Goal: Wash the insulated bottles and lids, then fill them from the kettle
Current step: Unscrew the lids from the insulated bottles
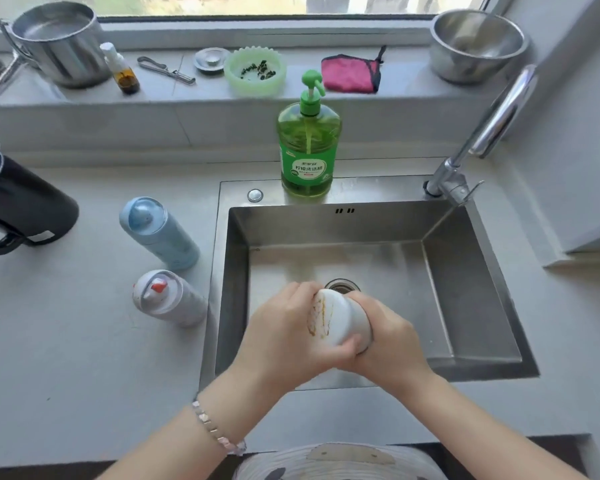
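Observation:
Over the steel sink (471,271) I hold a white insulated bottle (340,317) with an orange pattern on its lid end. My left hand (288,334) wraps the lid end and my right hand (388,337) grips the body; most of the bottle is hidden by my fingers. A light blue bottle (160,233) and a white bottle with a red mark on its lid (168,299) stand on the counter left of the sink. The black kettle (21,206) sits at the far left edge.
A green dish soap pump bottle (307,143) stands behind the sink and the tap (482,133) rises at the right. On the window ledge are a steel pot (59,43), a small dropper bottle (122,69), a green strainer (255,71), a pink cloth (352,74) and a steel bowl (477,45).

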A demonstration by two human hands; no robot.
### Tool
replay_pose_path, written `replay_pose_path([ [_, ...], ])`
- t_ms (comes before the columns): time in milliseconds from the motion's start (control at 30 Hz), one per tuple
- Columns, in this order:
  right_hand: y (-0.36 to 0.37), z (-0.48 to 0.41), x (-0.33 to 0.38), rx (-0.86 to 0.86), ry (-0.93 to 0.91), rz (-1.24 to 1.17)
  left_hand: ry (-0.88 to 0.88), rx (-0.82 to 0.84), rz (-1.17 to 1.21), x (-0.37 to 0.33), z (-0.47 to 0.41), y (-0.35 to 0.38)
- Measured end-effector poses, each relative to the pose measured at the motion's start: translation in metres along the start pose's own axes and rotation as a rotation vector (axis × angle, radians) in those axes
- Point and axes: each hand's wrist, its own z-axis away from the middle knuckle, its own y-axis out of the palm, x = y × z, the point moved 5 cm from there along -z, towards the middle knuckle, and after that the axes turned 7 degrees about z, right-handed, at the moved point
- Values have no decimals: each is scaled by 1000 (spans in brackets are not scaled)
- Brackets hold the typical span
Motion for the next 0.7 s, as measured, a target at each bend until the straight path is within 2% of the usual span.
replay_pose_path([
  [67, 2, 0, -11, -13, 28, 32, -232, 4, 10, -3, -4, 9],
  [133, 4, 0, -18, 2, 11, 54, -281, 172, -174, -8, -8, 16],
  [167, 3, 0, -21, 17, -8, 66, -248, 246, -232, -7, -10, 18],
  [233, -1, -2, -28, 43, -40, 83, -111, 381, -164, -8, -16, 21],
  [300, -6, -2, -33, 67, -82, 98, 125, 527, -63, -16, -12, 19],
  [333, -8, -2, -34, 83, -105, 110, 199, 496, -50, -13, -10, 19],
  [367, -8, -2, -34, 97, -132, 120, 190, 420, -57, -7, -11, 20],
  [433, -8, -1, -33, 104, -172, 131, 66, 271, -68, -4, -14, 16],
  [500, -6, -1, -33, 108, -183, 147, 12, 291, -153, 2, -9, 17],
  [567, -7, 0, -35, 113, -185, 151, 127, 356, -142, 3, -2, 21],
  [633, -10, 0, -32, 156, -214, 132, 271, 349, -104, 4, 6, 21],
  [700, -9, 1, -28, 323, -241, 119, 161, 332, 31, 15, 10, 20],
])
